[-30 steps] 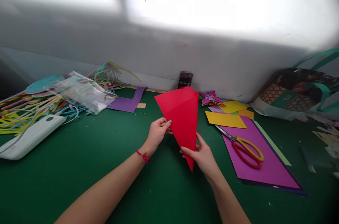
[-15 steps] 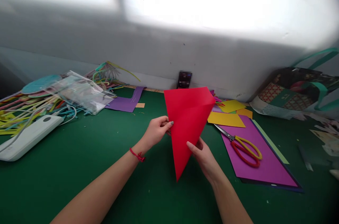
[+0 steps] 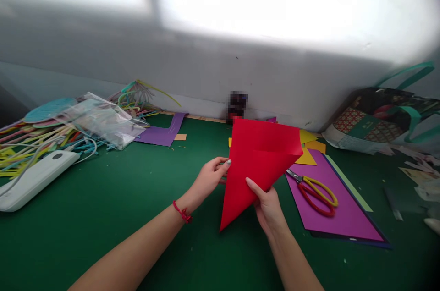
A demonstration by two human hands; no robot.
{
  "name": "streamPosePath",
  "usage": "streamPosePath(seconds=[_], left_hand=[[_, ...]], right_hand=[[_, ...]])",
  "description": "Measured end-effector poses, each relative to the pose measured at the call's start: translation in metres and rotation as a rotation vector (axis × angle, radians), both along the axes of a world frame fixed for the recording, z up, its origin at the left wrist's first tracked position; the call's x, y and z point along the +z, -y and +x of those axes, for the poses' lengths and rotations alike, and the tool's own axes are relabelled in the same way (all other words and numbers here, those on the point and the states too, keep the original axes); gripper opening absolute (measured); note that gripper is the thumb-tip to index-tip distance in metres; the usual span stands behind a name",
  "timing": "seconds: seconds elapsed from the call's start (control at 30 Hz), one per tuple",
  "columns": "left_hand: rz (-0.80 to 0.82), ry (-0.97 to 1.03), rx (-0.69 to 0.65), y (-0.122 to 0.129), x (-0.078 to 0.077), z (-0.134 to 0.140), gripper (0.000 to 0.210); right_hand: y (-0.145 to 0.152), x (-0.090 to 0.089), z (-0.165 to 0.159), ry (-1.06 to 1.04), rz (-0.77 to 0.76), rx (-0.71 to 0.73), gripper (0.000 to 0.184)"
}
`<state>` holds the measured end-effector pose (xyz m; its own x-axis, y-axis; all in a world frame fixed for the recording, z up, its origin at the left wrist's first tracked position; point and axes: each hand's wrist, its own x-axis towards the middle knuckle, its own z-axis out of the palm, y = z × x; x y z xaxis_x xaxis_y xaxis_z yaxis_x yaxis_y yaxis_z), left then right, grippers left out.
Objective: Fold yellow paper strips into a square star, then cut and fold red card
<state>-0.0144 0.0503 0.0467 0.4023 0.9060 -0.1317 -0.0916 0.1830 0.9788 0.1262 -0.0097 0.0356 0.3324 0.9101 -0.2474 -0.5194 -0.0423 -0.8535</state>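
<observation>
A red sheet of paper (image 3: 257, 167), rolled into a cone, is held above the green table with its point down and tilted to the left. My right hand (image 3: 270, 204) grips its lower right side, thumb in front and the other fingers hidden behind. At the left edge, my left hand (image 3: 216, 172) pinches the paper between thumb and fingers, with the fingertips partly out of sight behind it. A red cord bracelet (image 3: 183, 213) circles the left wrist.
To the right, scissors (image 3: 314, 194) with red and yellow handles lie on purple paper (image 3: 340, 217), near yellow sheets (image 3: 309, 158). A patterned bag (image 3: 367, 121) stands behind. On the left are a white device (image 3: 41, 178), pipe cleaners (image 3: 44, 137), a clear plastic bag (image 3: 110, 121) and purple paper (image 3: 158, 135).
The red paper cone has tipped, its wide top swinging right and its point shifting slightly left. My left hand has moved a little right; both hands keep hold.
</observation>
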Motion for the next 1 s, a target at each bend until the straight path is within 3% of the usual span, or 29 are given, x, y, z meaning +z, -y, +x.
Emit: streamPosePath(seconds=[0.17,0.3,0.47,0.6,0.67,0.87,0.93,1.0], left_hand=[[0.012,0.029,-0.072,0.021,-0.009,0.019,0.032],[0.171,-0.028,0.024,0.035,-0.018,0.027,0.031],[0.384,-0.299,0.110,0.024,-0.014,0.014,0.027],[0.452,-0.446,0.087,-0.003,0.000,-0.011,0.026],[0.451,-0.513,0.048,-0.013,0.006,-0.024,0.027],[0.449,-0.576,-0.141,-0.018,0.015,-0.040,0.032],[0.447,-0.585,-0.141,-0.017,0.017,-0.039,0.032],[0.431,-0.574,-0.145,-0.016,0.021,-0.039,0.033]], right_hand=[[-0.004,0.000,0.004,0.011,0.027,-0.151,0.062],[-0.003,0.004,0.001,0.016,0.038,-0.145,0.062],[0.000,0.003,0.005,0.102,0.035,0.008,0.054],[0.001,0.007,0.030,0.489,-0.109,0.200,0.035],[0.001,0.023,0.043,0.676,-0.062,0.246,0.030],[0.005,0.108,0.051,0.972,0.153,0.006,0.025],[0.011,0.125,0.042,0.981,0.212,-0.054,0.022],[0.017,0.132,0.032,0.978,0.262,-0.125,0.018]])
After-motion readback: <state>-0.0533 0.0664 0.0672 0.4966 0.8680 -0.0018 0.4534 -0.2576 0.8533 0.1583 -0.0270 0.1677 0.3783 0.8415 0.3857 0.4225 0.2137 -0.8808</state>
